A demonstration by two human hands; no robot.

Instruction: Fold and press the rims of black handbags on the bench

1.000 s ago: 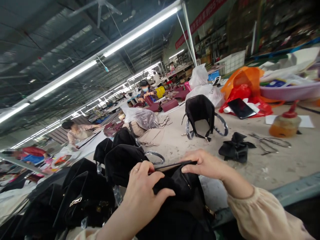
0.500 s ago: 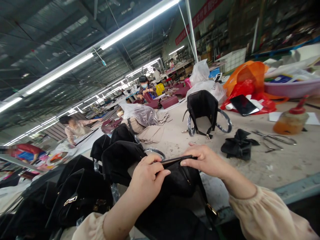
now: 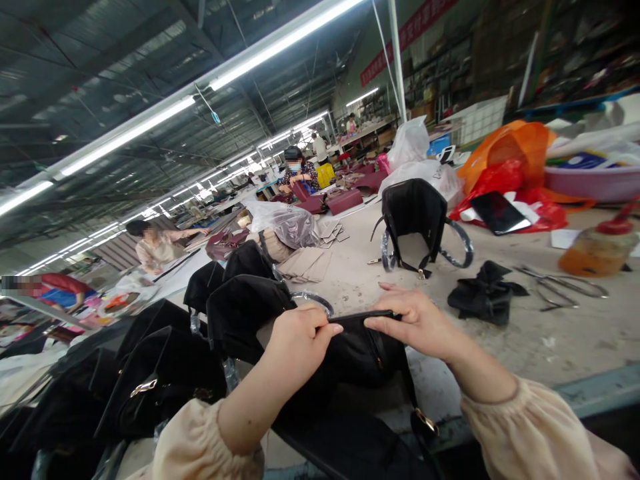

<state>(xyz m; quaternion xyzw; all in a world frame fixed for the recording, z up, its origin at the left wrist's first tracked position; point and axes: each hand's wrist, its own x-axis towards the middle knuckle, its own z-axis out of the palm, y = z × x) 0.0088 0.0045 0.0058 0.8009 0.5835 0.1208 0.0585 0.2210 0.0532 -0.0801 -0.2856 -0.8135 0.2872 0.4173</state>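
Note:
A black bag [image 3: 357, 360] with a zip on its side and a gold clasp on a strap lies at the table's near edge. My left hand [image 3: 303, 340] pinches its top edge between thumb and fingers. Farther right along that same edge, my right hand [image 3: 413, 323] grips it too, thumb in front and fingers behind. The edge runs nearly straight between the two hands. Much of the bag's lower part is dark and hard to make out.
Several black bags [image 3: 165, 380] crowd the left side. One black bag [image 3: 415, 220] stands open ahead, near a black fabric piece [image 3: 485, 293], scissors [image 3: 560, 287], a bottle of orange liquid [image 3: 600, 247] and a dark tablet-like object [image 3: 499, 213]. People work at tables farther back.
My left fingers have closed in more tightly on the bag's edge, the thumb now lying along it. The right hand keeps its grip. The whole view has shifted slightly.

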